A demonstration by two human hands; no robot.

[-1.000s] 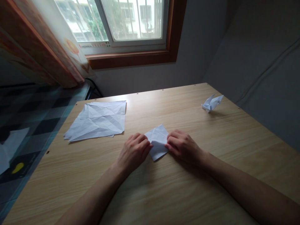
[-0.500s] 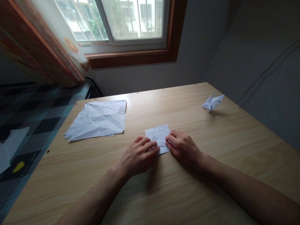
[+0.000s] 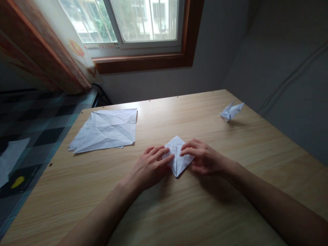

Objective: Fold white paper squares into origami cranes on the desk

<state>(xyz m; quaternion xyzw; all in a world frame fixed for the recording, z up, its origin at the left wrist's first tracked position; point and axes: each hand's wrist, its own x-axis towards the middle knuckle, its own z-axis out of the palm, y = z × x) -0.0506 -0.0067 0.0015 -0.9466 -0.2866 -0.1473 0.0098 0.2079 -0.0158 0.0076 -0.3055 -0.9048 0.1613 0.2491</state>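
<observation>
White paper (image 3: 177, 155), creased diamond, tip toward far edge of the table (image 3: 153, 218)! Left hand (image 3: 153, 165) atop it, can't tell its grip; right hand (image 3: 207, 156) loosely spread.

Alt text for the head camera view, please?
A person's left hand and right hand touch a diamond-shaped folded white paper on a pale wooden table; farther back are creased white paper sheets, left, and a bird-like white paper figure, right.
</observation>
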